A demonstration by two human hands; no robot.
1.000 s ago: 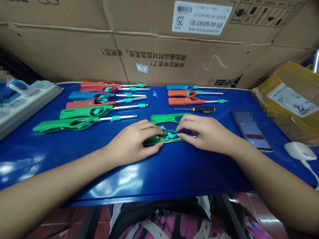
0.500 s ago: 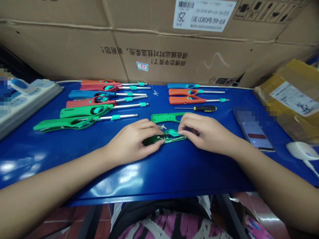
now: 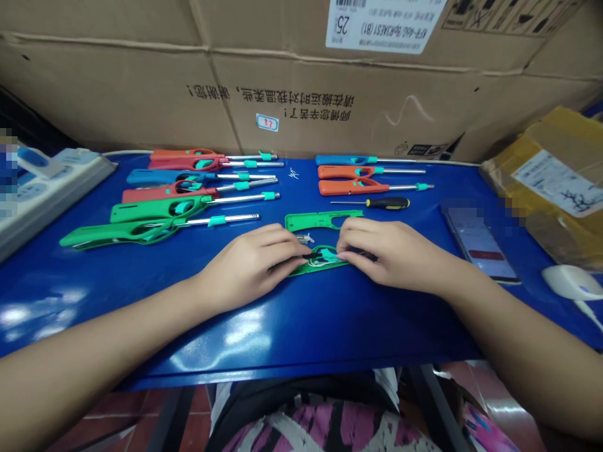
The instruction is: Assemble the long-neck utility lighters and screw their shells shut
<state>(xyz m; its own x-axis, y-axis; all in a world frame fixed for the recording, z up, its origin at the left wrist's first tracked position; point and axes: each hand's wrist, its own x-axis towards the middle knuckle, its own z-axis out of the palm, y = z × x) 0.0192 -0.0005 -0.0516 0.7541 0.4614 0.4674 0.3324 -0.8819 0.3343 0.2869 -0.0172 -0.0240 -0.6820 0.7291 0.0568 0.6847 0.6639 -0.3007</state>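
An opened green lighter half-shell with white wires and a teal trigger part lies on the blue table between my hands. My left hand is closed over its left end, fingers pinching at the inner parts. Its right end is pressed down by the closed fingers of my right hand. The other green shell half lies just behind. A small metal part sits between the two halves.
Several long lighters, green, red and blue, lie in a row at the back left; three more at the back middle. A black-and-yellow screwdriver, a phone, a white mouse, a power strip and cardboard boxes surround the spot.
My left fingers have slid right over the shell toward the trigger part. The right hand has stayed almost still on the shell's right end.
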